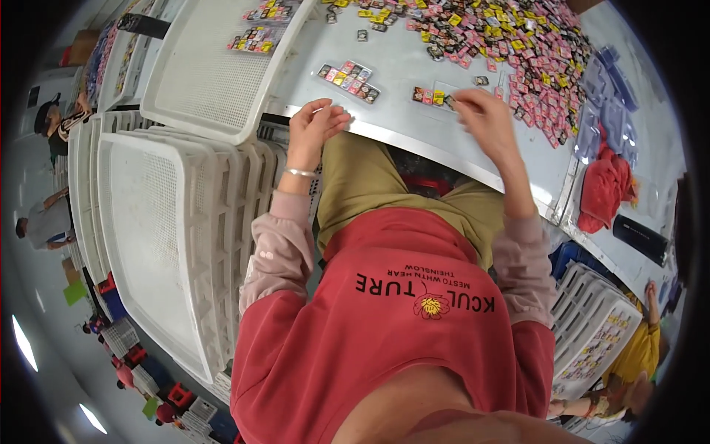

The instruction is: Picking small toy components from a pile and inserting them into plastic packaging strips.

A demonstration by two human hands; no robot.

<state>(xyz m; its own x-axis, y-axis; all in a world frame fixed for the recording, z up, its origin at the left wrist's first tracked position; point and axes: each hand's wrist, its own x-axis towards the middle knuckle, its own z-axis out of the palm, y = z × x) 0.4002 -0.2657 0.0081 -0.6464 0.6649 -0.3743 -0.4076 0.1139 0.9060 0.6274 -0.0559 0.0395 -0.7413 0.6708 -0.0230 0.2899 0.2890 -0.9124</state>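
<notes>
The right hand [484,115] hides whatever its fingertips pinch, so I cannot tell whether it holds anything; it rests on a short row of small packets [429,95] on the counter [399,63]. The packets are tiny, flat, pink, yellow and dark. The left hand [314,126] sits half curled at the counter edge, holding nothing visible, near a second row [349,80].
</notes>
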